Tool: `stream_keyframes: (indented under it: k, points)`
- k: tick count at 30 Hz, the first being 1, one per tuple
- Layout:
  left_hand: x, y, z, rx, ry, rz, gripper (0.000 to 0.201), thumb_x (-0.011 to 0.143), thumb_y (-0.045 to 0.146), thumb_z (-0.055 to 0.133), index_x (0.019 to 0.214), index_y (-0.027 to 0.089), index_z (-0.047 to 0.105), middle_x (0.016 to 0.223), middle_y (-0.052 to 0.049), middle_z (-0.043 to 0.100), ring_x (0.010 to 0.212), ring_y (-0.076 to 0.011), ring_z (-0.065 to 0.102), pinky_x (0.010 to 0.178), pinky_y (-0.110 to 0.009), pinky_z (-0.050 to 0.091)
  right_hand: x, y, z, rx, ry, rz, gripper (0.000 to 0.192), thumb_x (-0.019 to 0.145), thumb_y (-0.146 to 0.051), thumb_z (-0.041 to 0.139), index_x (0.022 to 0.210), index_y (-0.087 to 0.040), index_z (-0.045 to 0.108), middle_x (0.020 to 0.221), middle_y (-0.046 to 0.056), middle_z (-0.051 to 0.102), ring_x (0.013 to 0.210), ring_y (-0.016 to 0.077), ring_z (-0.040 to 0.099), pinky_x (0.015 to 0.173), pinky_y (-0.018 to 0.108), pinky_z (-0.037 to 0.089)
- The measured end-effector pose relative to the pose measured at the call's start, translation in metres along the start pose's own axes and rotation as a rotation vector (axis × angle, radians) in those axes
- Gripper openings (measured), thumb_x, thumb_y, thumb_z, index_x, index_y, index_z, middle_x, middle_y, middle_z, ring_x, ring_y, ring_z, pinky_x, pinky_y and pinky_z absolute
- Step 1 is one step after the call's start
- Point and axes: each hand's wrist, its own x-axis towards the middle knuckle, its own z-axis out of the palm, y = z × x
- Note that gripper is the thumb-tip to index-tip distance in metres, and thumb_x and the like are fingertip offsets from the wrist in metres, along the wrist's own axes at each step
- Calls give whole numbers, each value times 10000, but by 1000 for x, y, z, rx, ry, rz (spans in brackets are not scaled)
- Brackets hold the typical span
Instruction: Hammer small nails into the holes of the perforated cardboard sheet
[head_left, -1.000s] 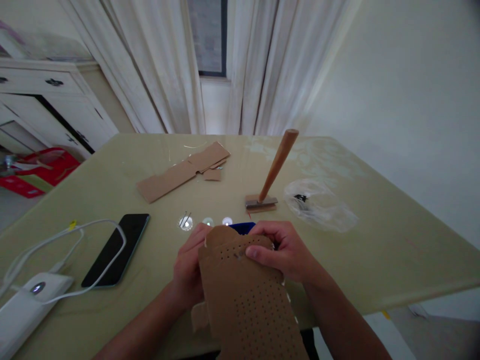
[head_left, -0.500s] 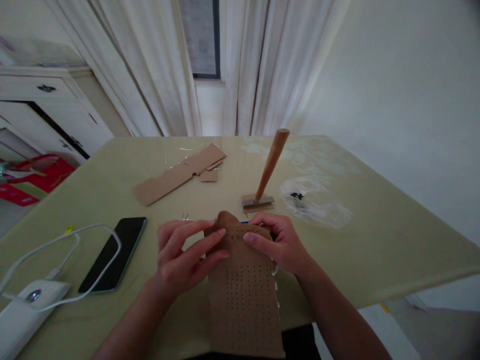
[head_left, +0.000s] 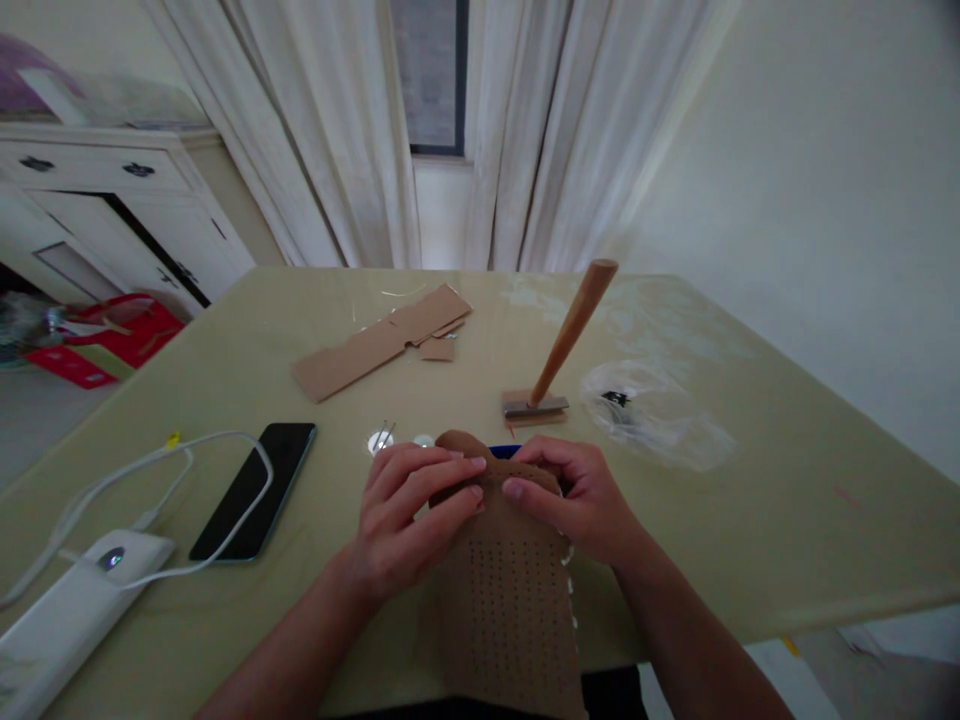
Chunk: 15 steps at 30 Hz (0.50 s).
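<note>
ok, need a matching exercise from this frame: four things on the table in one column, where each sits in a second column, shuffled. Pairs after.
Things:
1. perforated brown sheet
2. black phone
3. wooden-handled tool
4. clear plastic bag

Places:
A. far of the hands, handle leaning up and right
B. right of the tool's base
C. near table edge, top end held by the left hand and right hand
D. left of the hands, under a white cable

Pairs: 1-C, 2-D, 3-A, 4-B

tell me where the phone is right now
In the head view the phone lies flat on the table, left of the left hand, under a white cable.
</note>
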Motion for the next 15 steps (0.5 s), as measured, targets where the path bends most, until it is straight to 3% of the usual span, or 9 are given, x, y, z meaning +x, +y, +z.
stream_keyframes:
  k: [7, 9, 12, 13, 14, 15]
  points:
    - [1, 7, -3, -107, -99, -54, 223, 1035, 119, 576, 838, 221, 565, 1193, -79, 837, 1112, -242, 783, 971, -451, 563, 1, 2, 1, -54, 31, 10, 270, 909, -446, 807, 889, -179, 773, 659, -24, 592, 571, 109, 434, 509, 231, 323]
    - [0, 2, -4, -155, -18, -154, 177, 1053, 147, 551, 898, 226, 578, 1145, -84, 837, 1069, -233, 790, 934, -426, 584, 1, 3, 1, -11, 60, 21, 276, 895, -453, 821, 881, -182, 772, 643, -26, 587, 550, 106, 431, 489, 226, 316]
    - [-1, -21, -12, -5, 307, -515, 25, 1052, 210, 601, 1058, 224, 621, 963, -43, 808, 870, -190, 773, 810, -346, 591, 0, 5, 0, 83, 113, 55, 303, 866, -479, 850, 861, -185, 773, 634, -22, 598, 527, 104, 439, 467, 222, 316]
    - [-2, -31, -17, 115, 336, -681, 57, 1043, 272, 638, 1052, 216, 647, 948, -41, 794, 851, -192, 758, 806, -341, 582, 0, 5, -1, 106, 124, 63, 309, 860, -484, 856, 851, -186, 772, 631, -21, 597, 523, 103, 440, 463, 222, 314]
    - [-3, -42, -22, 201, 248, -827, 141, 1034, 350, 647, 1019, 211, 669, 927, -45, 788, 838, -206, 748, 773, -335, 569, 0, 5, -1, 122, 132, 68, 313, 856, -488, 860, 842, -188, 770, 628, -23, 594, 519, 102, 438, 461, 222, 312]
    - [-5, -53, -28, 263, 59, -952, 198, 1026, 403, 635, 1013, 213, 689, 923, -48, 792, 826, -220, 743, 741, -332, 558, 0, 5, -1, 132, 136, 68, 317, 852, -491, 863, 833, -189, 767, 623, -25, 588, 516, 101, 435, 459, 222, 312]
